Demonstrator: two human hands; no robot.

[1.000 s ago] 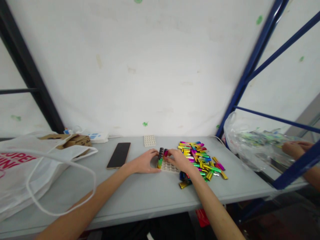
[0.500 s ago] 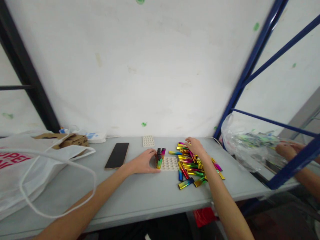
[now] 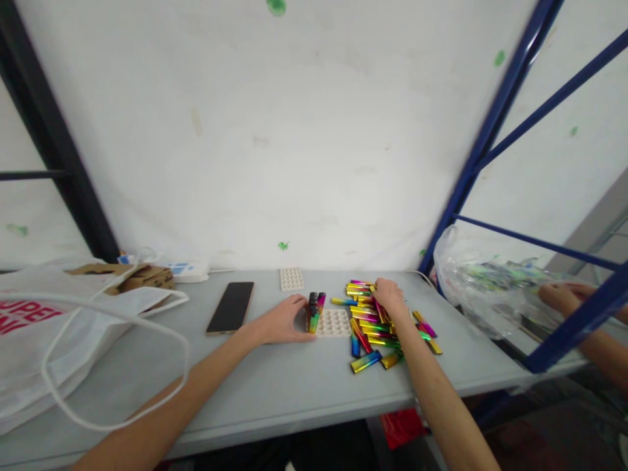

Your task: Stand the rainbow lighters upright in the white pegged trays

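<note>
My left hand [image 3: 282,320] curves around the left end of a cream tray with round cavities [image 3: 334,323]. Its fingers and thumb close on a short row of upright, rainbow-metallic lighters [image 3: 314,320] with black tops, standing in that end. To the right lies a loose pile of shiny gold, red, green, blue and magenta lighters [image 3: 369,324]. Over the pile's upper right, my right hand [image 3: 391,299] points down with bent fingers, pinching a reddish-gold lighter [image 3: 378,310]. The fingertips are partly hidden.
A second cream tray [image 3: 292,279] lies near the wall. A black-screened phone [image 3: 230,307] rests left of my left hand. A white bag [image 3: 63,333] with a looping cord covers the far left; a clear plastic bag [image 3: 471,294] sits by the blue frame [image 3: 458,196]. Another person's hands [image 3: 564,297] show beyond it.
My right hand has moved slightly right and down into the pile, its fingers now bent downward around a lighter. My left hand stays at the tray's left end.
</note>
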